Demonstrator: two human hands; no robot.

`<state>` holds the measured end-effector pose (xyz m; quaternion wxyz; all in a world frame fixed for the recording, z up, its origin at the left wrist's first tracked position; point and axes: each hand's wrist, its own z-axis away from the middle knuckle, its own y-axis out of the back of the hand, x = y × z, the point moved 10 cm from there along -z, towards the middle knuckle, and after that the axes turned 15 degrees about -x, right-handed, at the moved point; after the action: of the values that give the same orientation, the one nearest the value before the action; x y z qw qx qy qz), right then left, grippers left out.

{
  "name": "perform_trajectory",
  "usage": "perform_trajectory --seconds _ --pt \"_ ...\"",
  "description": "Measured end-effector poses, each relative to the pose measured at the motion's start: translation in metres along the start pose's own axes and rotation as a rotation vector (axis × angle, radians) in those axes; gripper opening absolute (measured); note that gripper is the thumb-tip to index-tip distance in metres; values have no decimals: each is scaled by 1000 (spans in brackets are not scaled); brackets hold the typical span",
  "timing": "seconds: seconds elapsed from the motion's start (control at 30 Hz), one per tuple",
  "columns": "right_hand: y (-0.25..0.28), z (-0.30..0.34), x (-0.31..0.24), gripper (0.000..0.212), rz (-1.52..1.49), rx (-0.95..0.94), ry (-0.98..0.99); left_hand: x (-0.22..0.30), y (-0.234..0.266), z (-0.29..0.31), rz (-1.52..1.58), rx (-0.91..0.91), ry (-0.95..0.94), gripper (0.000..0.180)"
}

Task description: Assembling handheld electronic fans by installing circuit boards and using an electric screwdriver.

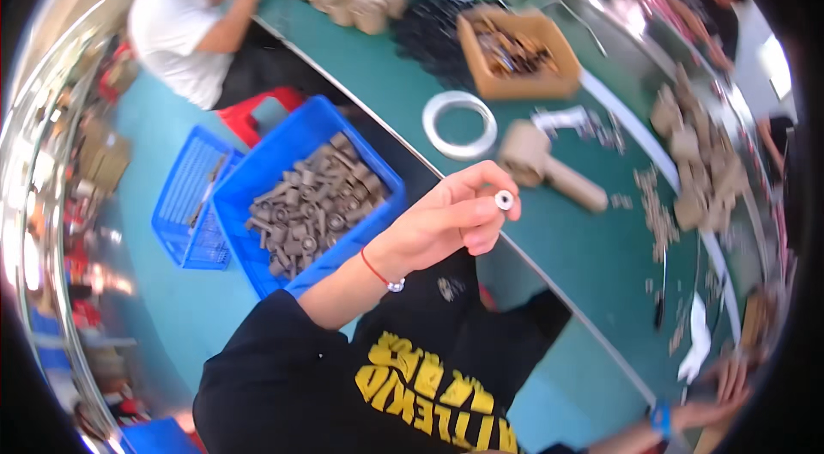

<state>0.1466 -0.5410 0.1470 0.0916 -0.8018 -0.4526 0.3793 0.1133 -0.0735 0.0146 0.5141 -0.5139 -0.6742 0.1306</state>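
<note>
- Thumb and fingertips of my left hand point(446, 222) pinch a small round piece point(504, 199).
- Only its pale, dark-centred end shows clearly.
- My right hand point(721, 402) is blurred; I can't tell whether it holds anything.

Room on the near side of the mallet-shaped part point(549, 166)
The table point(579, 252) allows a low pass there; the left hand point(442, 218) hangs at its near left, a silver ring point(462, 151) bars its far left, a brown box point(525, 88) rises beyond it, small pieces point(659, 218) litter its right.
</note>
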Motion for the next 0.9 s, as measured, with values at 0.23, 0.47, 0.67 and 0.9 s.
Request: perform_trajectory --seconds 0.23,0.47,0.67,0.9 --pt "-137 -47 189 32 -309 -196 -5 -86 -1 -3 -148 135 246 21" --pt "-162 -45 212 38 -130 -276 -26 -96 -20 3 -118 123 236 21" --pt "-165 -40 217 39 -117 -360 -54 -92 -16 11 -178 183 224 23" --pt "-157 -33 223 38 -126 -318 -38 -88 -24 -3 -392 106 233 30"
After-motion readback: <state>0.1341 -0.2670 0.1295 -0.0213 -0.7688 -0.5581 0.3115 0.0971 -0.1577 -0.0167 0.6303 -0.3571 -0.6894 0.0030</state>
